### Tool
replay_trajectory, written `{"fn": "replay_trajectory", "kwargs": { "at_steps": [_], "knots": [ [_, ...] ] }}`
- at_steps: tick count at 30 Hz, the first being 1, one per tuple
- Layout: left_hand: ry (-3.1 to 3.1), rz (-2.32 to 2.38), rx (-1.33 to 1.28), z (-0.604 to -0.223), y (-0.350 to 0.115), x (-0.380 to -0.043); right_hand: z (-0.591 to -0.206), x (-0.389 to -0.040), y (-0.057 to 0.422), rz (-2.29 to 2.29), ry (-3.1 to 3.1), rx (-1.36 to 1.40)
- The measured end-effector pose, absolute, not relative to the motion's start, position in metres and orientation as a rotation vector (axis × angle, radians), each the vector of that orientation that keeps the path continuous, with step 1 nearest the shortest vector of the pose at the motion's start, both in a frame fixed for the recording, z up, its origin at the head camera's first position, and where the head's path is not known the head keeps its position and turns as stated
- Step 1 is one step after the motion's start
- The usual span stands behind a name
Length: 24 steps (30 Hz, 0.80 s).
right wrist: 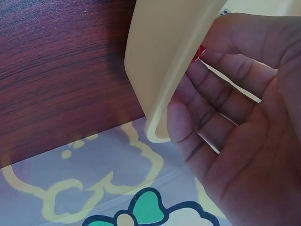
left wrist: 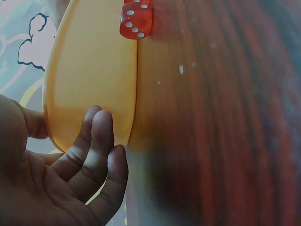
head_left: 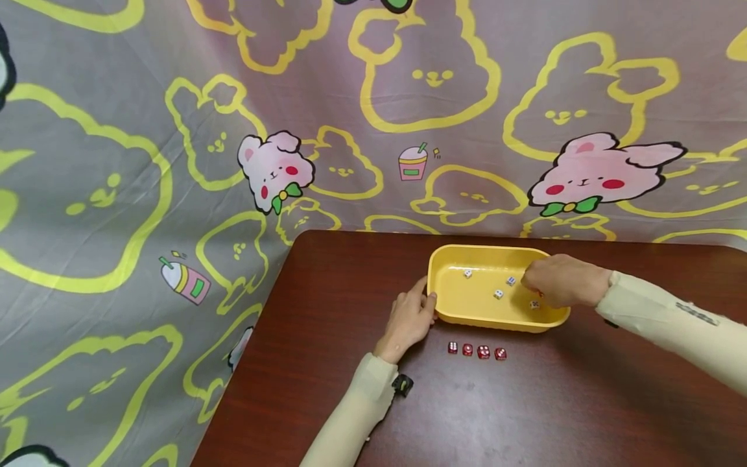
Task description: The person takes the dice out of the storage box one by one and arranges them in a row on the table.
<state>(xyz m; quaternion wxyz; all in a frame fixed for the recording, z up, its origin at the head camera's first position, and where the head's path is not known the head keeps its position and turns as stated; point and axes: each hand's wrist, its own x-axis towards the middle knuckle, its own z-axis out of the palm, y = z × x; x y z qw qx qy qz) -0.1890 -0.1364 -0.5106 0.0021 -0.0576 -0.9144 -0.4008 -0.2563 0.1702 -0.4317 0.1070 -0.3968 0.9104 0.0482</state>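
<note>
A yellow plastic tray (head_left: 467, 318) sits on the table with several small white dice (head_left: 498, 294) scattered inside. My left hand (head_left: 408, 321) grips the tray's left end, its thumb near the rim and its other fingers bent against the outer wall. Over the tray's right end, my right hand (head_left: 563, 280) reaches down inside. Between its thumb and fingertips it pinches a red die (right wrist: 200, 53), mostly covered by the fingers. Just in front of the tray, several red dice (head_left: 483, 352) lie in a row; one red die (left wrist: 136, 21) shows large in the left wrist view.
The dark brown wooden table (head_left: 327, 311) runs back to a hanging cloth (head_left: 362, 214) printed with cartoon bunnies. The same cloth closes off the left side.
</note>
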Motion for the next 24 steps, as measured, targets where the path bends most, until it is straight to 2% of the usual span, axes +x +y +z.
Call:
{"fn": "replay_trajectory", "kwargs": {
  "at_steps": [11,24],
  "knots": [
    [-2.862,-1.266,-0.189,-0.5107,-0.1359,-0.1895,-0.4315,-0.2552,0.1777,0.159,2.715,-1.144],
    [-2.861,-1.276,-0.184,-0.5092,-0.1359,-0.1880,-0.4267,-0.2471,0.1795,0.049,2.801,-1.287]
  ]
}}
